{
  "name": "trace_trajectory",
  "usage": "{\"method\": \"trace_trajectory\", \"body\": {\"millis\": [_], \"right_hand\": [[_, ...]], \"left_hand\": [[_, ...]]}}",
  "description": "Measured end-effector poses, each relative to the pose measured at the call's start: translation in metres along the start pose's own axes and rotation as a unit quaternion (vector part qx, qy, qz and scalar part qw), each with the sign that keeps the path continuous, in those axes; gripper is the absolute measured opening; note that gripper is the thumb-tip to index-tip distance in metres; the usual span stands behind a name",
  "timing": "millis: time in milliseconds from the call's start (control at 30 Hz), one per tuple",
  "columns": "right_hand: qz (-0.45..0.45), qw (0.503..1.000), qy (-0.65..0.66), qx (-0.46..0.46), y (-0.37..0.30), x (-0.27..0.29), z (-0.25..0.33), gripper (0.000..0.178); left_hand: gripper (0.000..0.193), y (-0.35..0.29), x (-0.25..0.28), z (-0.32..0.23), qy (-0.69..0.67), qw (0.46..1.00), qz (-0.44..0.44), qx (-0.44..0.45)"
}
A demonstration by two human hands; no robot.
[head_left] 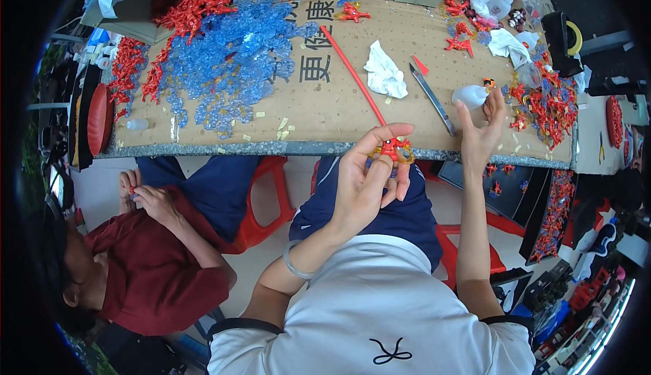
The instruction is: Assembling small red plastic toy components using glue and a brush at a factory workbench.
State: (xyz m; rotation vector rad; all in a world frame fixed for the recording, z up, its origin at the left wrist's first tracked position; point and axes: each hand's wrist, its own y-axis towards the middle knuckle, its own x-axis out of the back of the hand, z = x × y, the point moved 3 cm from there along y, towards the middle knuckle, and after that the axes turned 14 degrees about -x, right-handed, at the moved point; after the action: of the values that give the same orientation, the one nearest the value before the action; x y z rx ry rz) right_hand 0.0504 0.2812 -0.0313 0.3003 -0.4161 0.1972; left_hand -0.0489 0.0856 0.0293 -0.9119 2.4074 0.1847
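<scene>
My left hand (371, 180) is raised in front of the table edge. Pinched in its fingers is a small red plastic toy figure (391, 148) with clear yellow parts; my fingers hide some of it. Over the table's right part, my right hand (483, 125) has its thumb and fingers spread. Its fingertips are at a small white squeeze bottle (469, 95), which lies tilted with a dark and orange tip at its right end. Just left of that hand lie a metal blade-like tool (432, 100) and a crumpled white tissue (385, 71).
A red rod (352, 75) lies across the cardboard-covered table (271, 119). Clear blue pieces (224, 63) are heaped at left, with red figures (196, 9) behind. More red figures (553, 110) pile up at right. A co-worker in dark red (159, 266) sits at my left, handling a small piece.
</scene>
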Motion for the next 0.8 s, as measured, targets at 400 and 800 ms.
{"method": "trace_trajectory", "body": {"millis": [400,800], "right_hand": [[0.138,0.971,0.160,-0.113,-0.011,0.001,0.031,0.037],[0.178,0.971,-0.015,0.160,-0.083,0.050,0.094,0.049]], "left_hand": [[0.044,0.000,0.012,-0.001,-0.059,0.997,-0.051,0.011],[0.043,0.003,0.005,-0.008,0.041,0.996,-0.060,-0.055]]}}
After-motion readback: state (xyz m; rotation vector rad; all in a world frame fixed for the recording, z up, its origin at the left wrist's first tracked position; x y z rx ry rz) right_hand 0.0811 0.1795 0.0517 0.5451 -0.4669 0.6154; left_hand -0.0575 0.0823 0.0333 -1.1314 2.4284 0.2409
